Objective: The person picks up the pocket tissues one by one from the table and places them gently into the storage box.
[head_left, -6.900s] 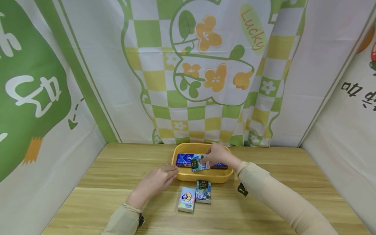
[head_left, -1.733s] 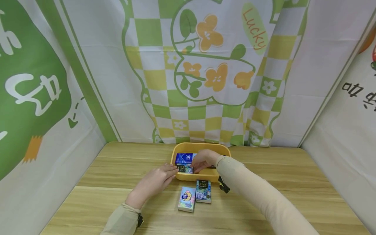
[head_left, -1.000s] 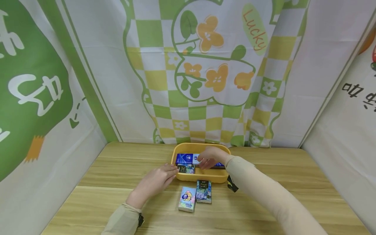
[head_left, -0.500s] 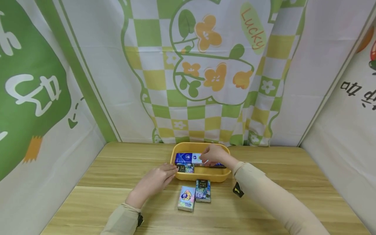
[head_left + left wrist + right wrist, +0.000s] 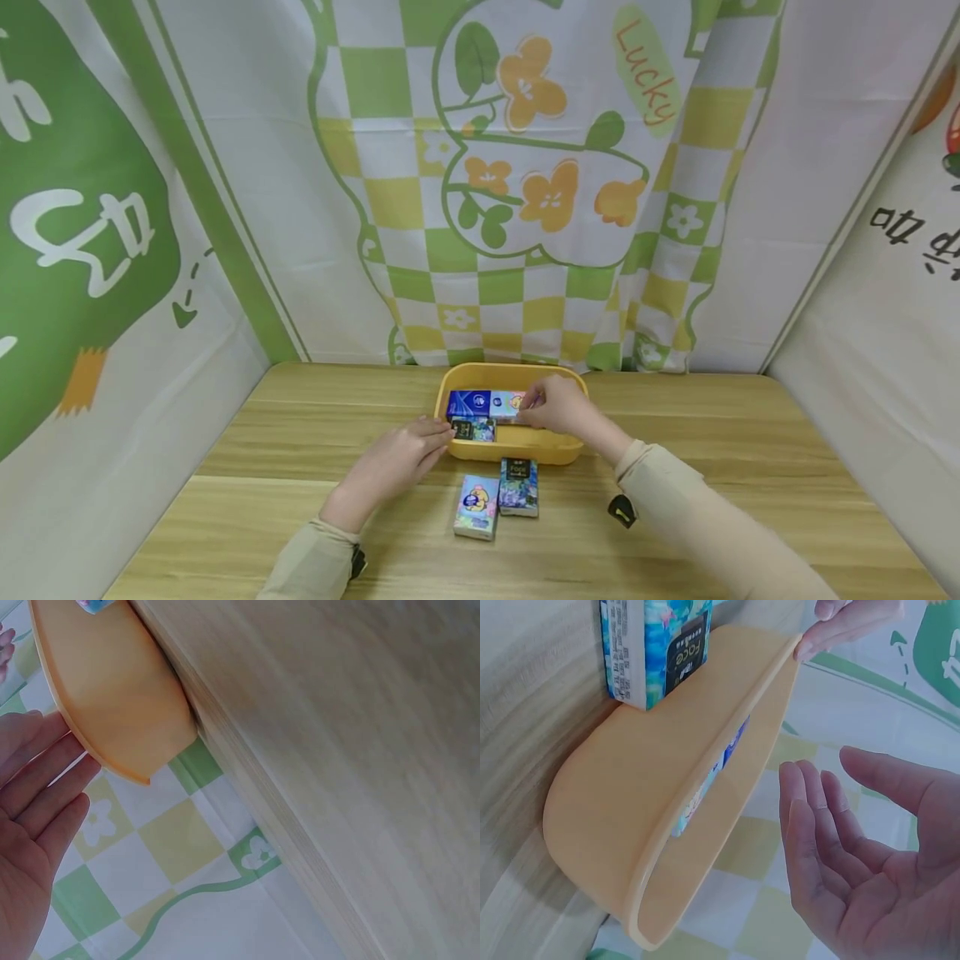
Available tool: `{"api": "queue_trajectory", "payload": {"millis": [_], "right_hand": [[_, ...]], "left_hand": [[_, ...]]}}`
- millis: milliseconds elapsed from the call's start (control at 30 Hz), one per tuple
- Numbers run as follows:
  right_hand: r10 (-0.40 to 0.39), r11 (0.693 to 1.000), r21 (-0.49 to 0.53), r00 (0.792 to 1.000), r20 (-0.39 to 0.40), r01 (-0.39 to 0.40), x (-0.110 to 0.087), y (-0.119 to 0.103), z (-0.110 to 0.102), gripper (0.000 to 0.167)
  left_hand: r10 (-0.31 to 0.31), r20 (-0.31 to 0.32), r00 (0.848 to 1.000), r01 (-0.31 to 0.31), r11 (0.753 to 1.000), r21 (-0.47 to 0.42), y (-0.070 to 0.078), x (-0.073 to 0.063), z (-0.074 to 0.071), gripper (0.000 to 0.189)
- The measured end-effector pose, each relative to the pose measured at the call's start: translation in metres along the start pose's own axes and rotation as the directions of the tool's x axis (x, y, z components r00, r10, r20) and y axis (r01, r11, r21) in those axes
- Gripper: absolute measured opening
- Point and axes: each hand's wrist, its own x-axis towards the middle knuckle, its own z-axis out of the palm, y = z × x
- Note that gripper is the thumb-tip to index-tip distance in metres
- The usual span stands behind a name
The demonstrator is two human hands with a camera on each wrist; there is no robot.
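The left hand (image 5: 401, 460) rests relaxed against the yellow tray (image 5: 525, 451), while the right hand (image 5: 561, 407) hovers loose-fingered, holding nothing, over its packets (image 5: 487, 404).

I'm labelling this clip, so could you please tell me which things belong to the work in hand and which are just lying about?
In the work:
- yellow tray, left hand touching its rim
- packs in the tray, right hand open over them
- two packs before the tray

Lying about:
- wooden table
- printed cloth backdrop
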Motion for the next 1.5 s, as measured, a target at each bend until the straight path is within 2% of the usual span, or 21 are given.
{"api": "queue_trajectory", "payload": {"millis": [433,700,933,1167,1367,1500], "right_hand": [[-0.057,0.997,-0.062,0.997,-0.043,0.054,-0.031,0.002,0.004,0.010],[-0.067,0.994,-0.086,0.996,-0.064,0.061,-0.041,0.011,0.012,0.011],[-0.085,0.991,-0.108,0.994,-0.070,0.077,-0.047,0.021,0.023,0.011],[-0.118,0.979,-0.178,0.990,-0.073,0.104,-0.051,0.026,0.033,0.011],[-0.141,0.966,-0.225,0.988,-0.065,0.124,-0.054,0.029,0.043,0.020],[-0.110,0.972,-0.213,0.992,-0.056,0.095,-0.056,0.028,0.049,0.031]], "left_hand": [[-0.016,-0.005,1.000,0.016,1.000,-0.002,-0.001,-0.001,0.001,0.027],[-0.032,0.014,0.999,0.032,0.999,-0.007,0.000,-0.001,0.000,0.028],[-0.022,0.014,1.000,0.022,1.000,-0.004,0.001,0.000,-0.001,0.028],[-0.018,0.005,1.000,0.018,1.000,-0.006,0.000,0.000,-0.001,0.028],[-0.001,-0.016,1.000,0.001,1.000,0.005,0.000,0.000,0.000,0.027],[-0.005,-0.011,1.000,0.005,1.000,0.003,0.000,0.000,-0.001,0.027]]}}
